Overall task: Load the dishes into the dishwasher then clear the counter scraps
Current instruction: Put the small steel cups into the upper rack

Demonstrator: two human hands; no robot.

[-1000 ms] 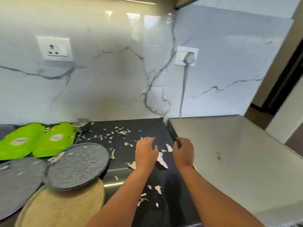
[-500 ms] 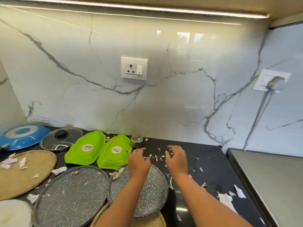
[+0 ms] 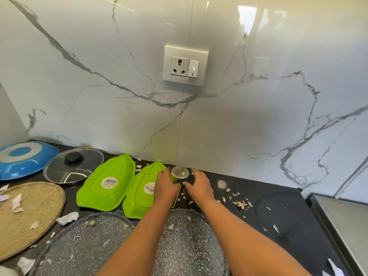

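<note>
At the back of the dark bench (image 3: pixel 278 206), against the marble wall, I see my hands flanking a small steel cup (image 3: pixel 179 173). My left hand (image 3: pixel 166 188) lies over the right green tray's (image 3: pixel 142 194) edge, fingers touching the cup's side; whether they grip it I cannot tell. My right hand (image 3: pixel 199 186) sits just beside the cup, fingers loosely spread, holding nothing. Two speckled grey plates (image 3: pixel 189 246) lie nearest me, with pale scraps (image 3: pixel 241 204) scattered to the right.
</note>
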